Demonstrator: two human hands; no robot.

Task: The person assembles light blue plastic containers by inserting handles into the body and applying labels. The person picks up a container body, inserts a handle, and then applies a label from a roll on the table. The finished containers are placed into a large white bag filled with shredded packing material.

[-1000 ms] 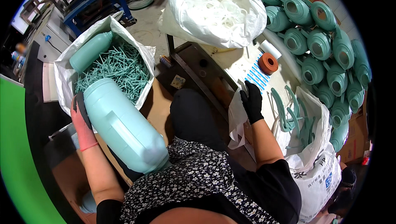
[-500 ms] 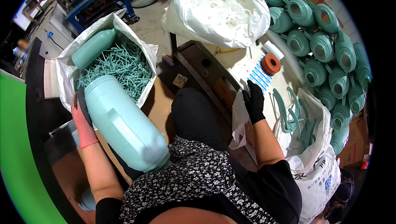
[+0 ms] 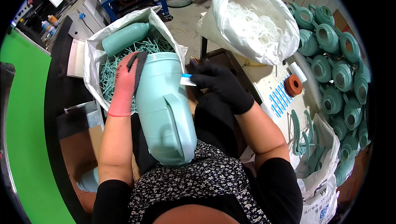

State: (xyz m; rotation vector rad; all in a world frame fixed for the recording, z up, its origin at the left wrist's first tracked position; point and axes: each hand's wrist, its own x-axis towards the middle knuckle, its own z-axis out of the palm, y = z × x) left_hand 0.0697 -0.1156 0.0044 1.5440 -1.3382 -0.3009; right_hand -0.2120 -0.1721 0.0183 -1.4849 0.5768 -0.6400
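Left of the frame's centre, I see the jug tilted, seemingly steadied by the left hand, whose grip I cannot tell, while the right hand pinches a label by one end, perhaps keeping its face free.

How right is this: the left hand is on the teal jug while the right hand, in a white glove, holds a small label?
Wrong glove colour: the head view shows the right hand in a black glove, holding the label. The left hand is on the jug.
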